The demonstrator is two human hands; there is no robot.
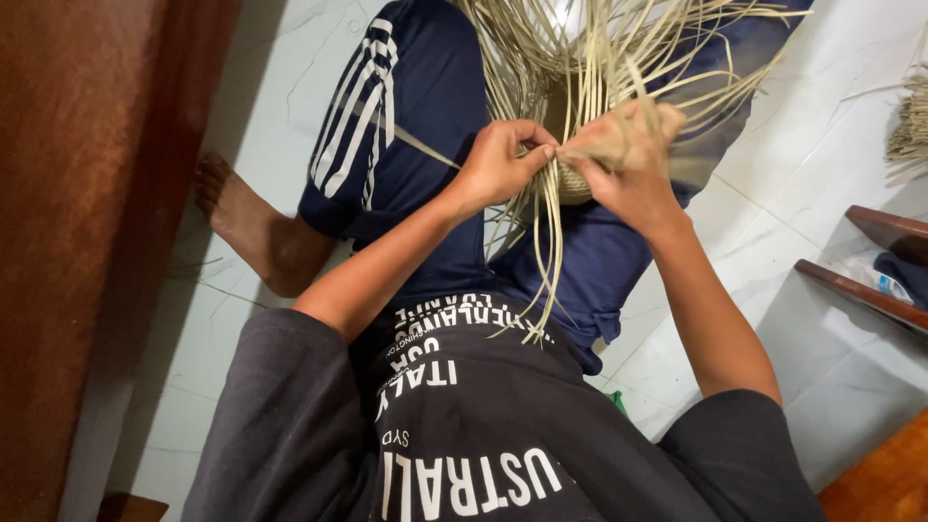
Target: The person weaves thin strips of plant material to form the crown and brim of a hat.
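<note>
I am sitting on the white tiled floor [764,242] with my work in my lap, over my dark blue shorts [425,106]. My left hand [498,164] is closed in a pinch, thumb and fingertips pressed together on a few pale straw strands [541,261] that hang down from it toward my dark printed shirt [464,435]. My right hand [628,159] is curled shut around the small woven piece [572,184], its rounded, tightly plaited end showing just below my fingers, between the two hands. The two hands meet almost fingertip to fingertip above my right thigh. From the woven piece many loose strands [619,48] fan up and outward toward the top edge of the view, some crossing over my knuckles. My bare left foot [246,227] rests on the floor near the brown wooden panel [106,213] along the left edge. At the right edge of the floor lies another small bundle of straw [909,126], well apart from my hands, and below it the dark wooden rails of a low piece of furniture [870,290] reach in from the right.
</note>
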